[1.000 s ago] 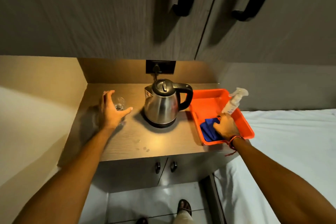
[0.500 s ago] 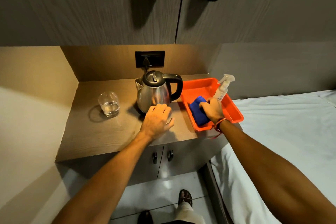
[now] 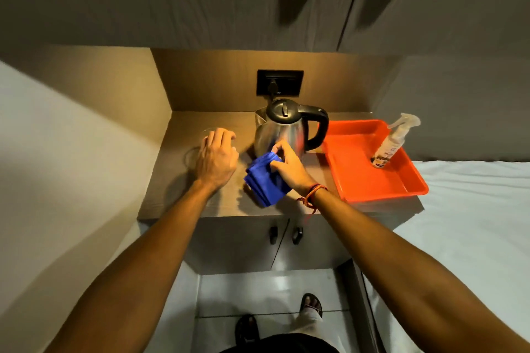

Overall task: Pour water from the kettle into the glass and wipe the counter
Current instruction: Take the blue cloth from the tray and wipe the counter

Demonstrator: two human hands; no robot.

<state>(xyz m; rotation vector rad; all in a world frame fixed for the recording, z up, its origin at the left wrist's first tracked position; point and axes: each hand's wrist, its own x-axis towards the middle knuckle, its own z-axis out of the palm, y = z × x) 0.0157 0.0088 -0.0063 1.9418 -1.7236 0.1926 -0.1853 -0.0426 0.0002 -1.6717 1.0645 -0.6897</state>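
A steel kettle (image 3: pixel 286 130) with a black lid and handle stands at the back of the wooden counter (image 3: pixel 169 198). Left of it, my left hand (image 3: pixel 216 159) lies over the clear glass (image 3: pixel 192 155), fingers curled down around its rim; most of the glass is hidden. My right hand (image 3: pixel 289 169) pinches a folded blue cloth (image 3: pixel 266 185) just in front of the kettle. The cloth hangs down onto the counter's front middle.
An orange tray (image 3: pixel 370 183) sits on the counter's right end with a white spray bottle (image 3: pixel 393 143) leaning in its far corner. A wall socket (image 3: pixel 279 83) is behind the kettle. Cabinet doors hang overhead, and a white bed (image 3: pixel 473 223) borders the right.
My right hand lifted the blue cloth out of the tray and carried it left to the counter. My left hand moved from in front of the kettle back onto the glass.
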